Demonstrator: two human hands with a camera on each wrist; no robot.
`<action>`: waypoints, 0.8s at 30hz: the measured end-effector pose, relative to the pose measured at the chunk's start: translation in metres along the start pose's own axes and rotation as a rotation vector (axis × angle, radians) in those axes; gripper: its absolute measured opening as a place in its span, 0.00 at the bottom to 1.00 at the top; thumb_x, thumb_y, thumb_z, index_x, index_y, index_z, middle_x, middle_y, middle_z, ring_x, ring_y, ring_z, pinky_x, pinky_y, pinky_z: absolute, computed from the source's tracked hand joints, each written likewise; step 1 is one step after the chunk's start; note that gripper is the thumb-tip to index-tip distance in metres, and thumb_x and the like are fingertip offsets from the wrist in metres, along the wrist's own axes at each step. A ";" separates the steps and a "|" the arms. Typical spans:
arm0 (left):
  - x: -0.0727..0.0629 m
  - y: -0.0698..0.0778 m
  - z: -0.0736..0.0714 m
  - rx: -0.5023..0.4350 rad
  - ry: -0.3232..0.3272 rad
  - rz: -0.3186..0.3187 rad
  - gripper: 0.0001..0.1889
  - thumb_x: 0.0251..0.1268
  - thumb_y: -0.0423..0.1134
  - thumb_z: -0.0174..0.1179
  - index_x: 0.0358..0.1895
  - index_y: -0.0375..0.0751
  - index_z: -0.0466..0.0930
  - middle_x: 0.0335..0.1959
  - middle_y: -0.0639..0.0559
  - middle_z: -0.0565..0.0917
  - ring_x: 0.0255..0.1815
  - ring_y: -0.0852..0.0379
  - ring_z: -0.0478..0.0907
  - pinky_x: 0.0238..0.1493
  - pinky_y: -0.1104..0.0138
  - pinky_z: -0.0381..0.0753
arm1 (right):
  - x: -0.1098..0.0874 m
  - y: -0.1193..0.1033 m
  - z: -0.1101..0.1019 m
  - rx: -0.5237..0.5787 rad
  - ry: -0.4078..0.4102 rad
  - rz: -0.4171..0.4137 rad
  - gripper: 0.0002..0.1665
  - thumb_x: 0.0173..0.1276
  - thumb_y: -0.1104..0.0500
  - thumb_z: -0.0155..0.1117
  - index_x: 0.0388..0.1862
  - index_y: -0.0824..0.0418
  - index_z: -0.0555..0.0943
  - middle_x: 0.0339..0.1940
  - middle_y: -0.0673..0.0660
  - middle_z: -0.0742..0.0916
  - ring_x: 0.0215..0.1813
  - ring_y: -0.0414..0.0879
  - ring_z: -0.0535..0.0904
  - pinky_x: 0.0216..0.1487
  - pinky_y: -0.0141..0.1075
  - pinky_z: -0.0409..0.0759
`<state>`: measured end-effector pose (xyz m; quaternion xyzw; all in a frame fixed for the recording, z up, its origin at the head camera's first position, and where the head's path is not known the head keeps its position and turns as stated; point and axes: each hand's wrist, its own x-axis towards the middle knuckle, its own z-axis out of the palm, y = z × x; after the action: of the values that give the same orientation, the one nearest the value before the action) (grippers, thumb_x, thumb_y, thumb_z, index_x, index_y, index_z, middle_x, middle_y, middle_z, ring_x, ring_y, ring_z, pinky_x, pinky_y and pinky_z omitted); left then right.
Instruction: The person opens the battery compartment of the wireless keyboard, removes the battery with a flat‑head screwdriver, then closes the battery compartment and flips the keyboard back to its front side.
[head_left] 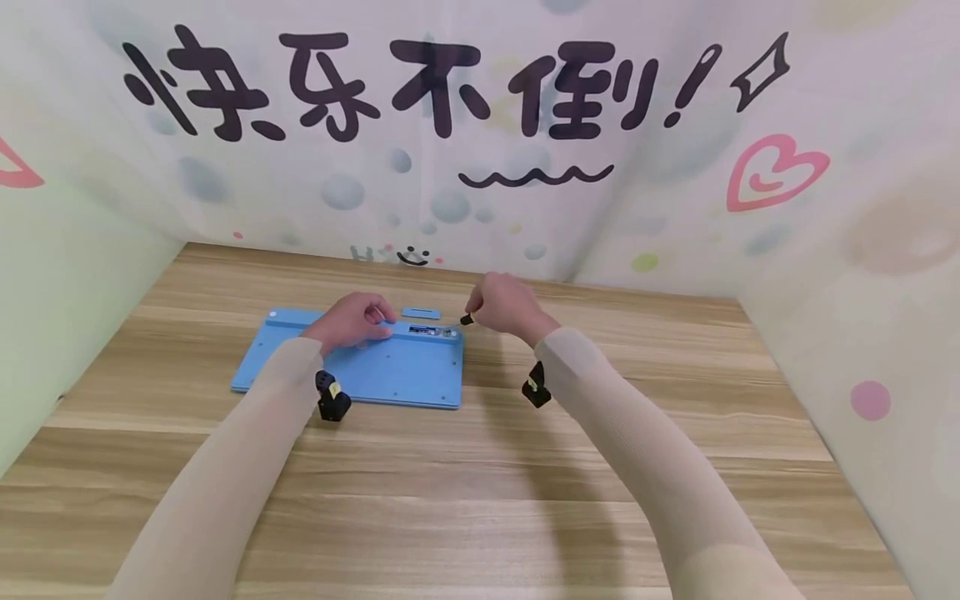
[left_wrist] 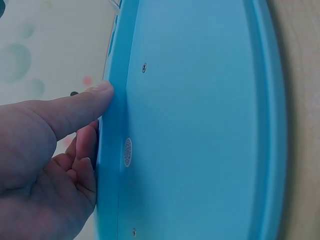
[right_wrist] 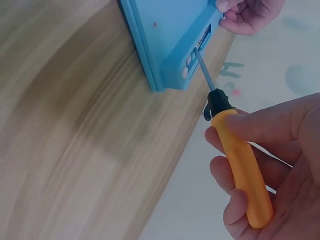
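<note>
A light blue keyboard (head_left: 405, 371) lies face down on the table, its screw-dotted underside up. Along its raised back ridge my left hand (head_left: 351, 318) grips the edge, thumb (left_wrist: 97, 99) on top and the other fingers curled against the rear side. An uncovered battery slot (head_left: 424, 331) shows at the ridge's right end. In my right hand (head_left: 506, 302) I hold a screwdriver (right_wrist: 245, 170) with an orange handle and black collar. Its thin metal shaft slants into the end of that slot, beside white rubber feet. The tip is hidden inside.
Just behind the keyboard lies a small blue battery cover (head_left: 420, 313). The wood-grain table (head_left: 420, 483) meets a printed cloth backdrop (head_left: 660, 208) at its rear edge, close behind both hands. Each wrist carries a small black camera.
</note>
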<state>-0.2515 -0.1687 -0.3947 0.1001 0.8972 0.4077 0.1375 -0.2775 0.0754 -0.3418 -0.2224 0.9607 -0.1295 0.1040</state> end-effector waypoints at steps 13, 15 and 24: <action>0.000 -0.001 0.000 -0.007 0.003 -0.014 0.10 0.62 0.32 0.57 0.46 0.32 0.75 0.40 0.42 0.73 0.42 0.47 0.67 0.40 0.61 0.71 | -0.012 0.014 0.020 0.114 0.066 0.025 0.12 0.57 0.67 0.58 0.38 0.56 0.84 0.39 0.51 0.84 0.42 0.45 0.77 0.38 0.38 0.77; 0.000 -0.001 0.000 -0.007 0.004 -0.014 0.10 0.62 0.32 0.57 0.45 0.33 0.75 0.40 0.42 0.73 0.42 0.47 0.67 0.40 0.61 0.71 | -0.014 0.016 0.023 0.152 0.068 0.034 0.12 0.58 0.67 0.59 0.38 0.57 0.84 0.39 0.51 0.84 0.42 0.45 0.77 0.38 0.38 0.77; -0.001 0.000 0.000 -0.012 0.005 -0.011 0.10 0.62 0.32 0.57 0.45 0.32 0.75 0.40 0.42 0.73 0.42 0.47 0.68 0.38 0.62 0.72 | -0.020 0.022 0.032 0.211 0.088 0.045 0.10 0.58 0.66 0.61 0.39 0.57 0.83 0.38 0.53 0.83 0.40 0.46 0.77 0.40 0.39 0.76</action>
<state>-0.2507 -0.1690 -0.3950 0.0932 0.8956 0.4124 0.1380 -0.2605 0.0969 -0.3752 -0.1826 0.9501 -0.2373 0.0873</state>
